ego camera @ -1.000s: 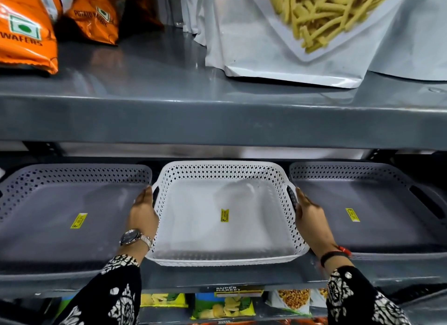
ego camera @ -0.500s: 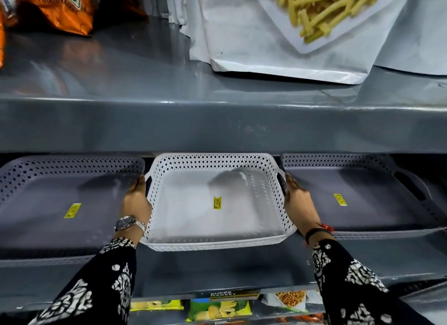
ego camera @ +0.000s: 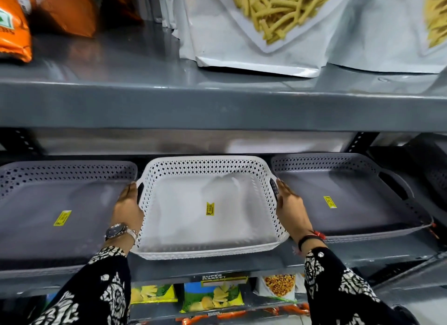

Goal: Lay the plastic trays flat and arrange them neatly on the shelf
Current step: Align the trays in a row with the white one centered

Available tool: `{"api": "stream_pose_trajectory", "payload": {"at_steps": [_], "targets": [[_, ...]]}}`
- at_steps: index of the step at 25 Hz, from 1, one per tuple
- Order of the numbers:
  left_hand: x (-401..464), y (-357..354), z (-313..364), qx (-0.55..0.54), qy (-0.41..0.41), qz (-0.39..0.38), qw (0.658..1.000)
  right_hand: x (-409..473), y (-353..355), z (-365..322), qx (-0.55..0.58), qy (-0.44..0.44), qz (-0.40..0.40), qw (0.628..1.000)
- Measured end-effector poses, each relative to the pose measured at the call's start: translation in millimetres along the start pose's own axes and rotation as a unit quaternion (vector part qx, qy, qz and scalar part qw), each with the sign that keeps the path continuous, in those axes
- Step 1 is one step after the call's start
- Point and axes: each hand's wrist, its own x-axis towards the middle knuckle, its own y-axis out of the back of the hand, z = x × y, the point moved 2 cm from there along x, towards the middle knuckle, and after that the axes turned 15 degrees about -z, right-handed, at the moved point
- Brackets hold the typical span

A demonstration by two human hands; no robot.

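Shop shelving, grey metal, three tiers in view. Top tier: orange snack bags (ego camera: 14,27) at left, white pouches (ego camera: 261,29) w/ yellow sticks printed at right. Bottom tier: more snack packets (ego camera: 212,298), partly hidden.

Middle shelf (ego camera: 217,266), L to R:

- Left grey tray (ego camera: 60,203): lies flat, yellow price sticker, near edge close to shelf front.
- Left hand (ego camera: 128,206): watch on wrist, palm pressed flat on outer left wall of white tray, fingers up by handle slot. Not clenched; can't tell if fingertips hook into the slot.
- White tray (ego camera: 208,208): flat on its base, between the two greys, just beside each. Perforated walls, sticker mid-floor.
- Right hand (ego camera: 290,211): mirror of left, open palm against right wall near handle cutout. Dark band + red thread at wrist.
- Right grey tray (ego camera: 350,199): flat, sticker showing, handle slot on far side.

Change vs a sec ago: hands same grip on same tray; white tray sits deeper on shelf, more bare shelf showing in front of it. Reads as a push-back/squaring move, not a lift.

Meaning for task: all 3 visible trays already flat. Remaining = alignment only, I'd judge. White tray's front edge looks a bit forward of the right grey's, and it seems slightly skewed; small nudge prob. enough. Risk: bumping neighbours, since gaps are tight.
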Motion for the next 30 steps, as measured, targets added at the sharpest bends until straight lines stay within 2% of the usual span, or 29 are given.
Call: {"api": "stream_pose_trajectory", "payload": {"at_steps": [5,11,30], "targets": [[-12.5,0.3,-1.7,-0.048,0.031,0.023,0.998,-18.0,1.8,-0.5,0.006,0.004,0.011,1.0],[-24.6,6.0,0.6,-0.014,0.019,-0.032,0.999,-22.6,1.5,0.1,0.017,-0.006,0.006,1.0],[-22.7,8.3,-0.3,-0.029,0.004,-0.049,0.998,-20.1,-0.6,5.6,0.009,-0.008,-0.009,1.0]]}}
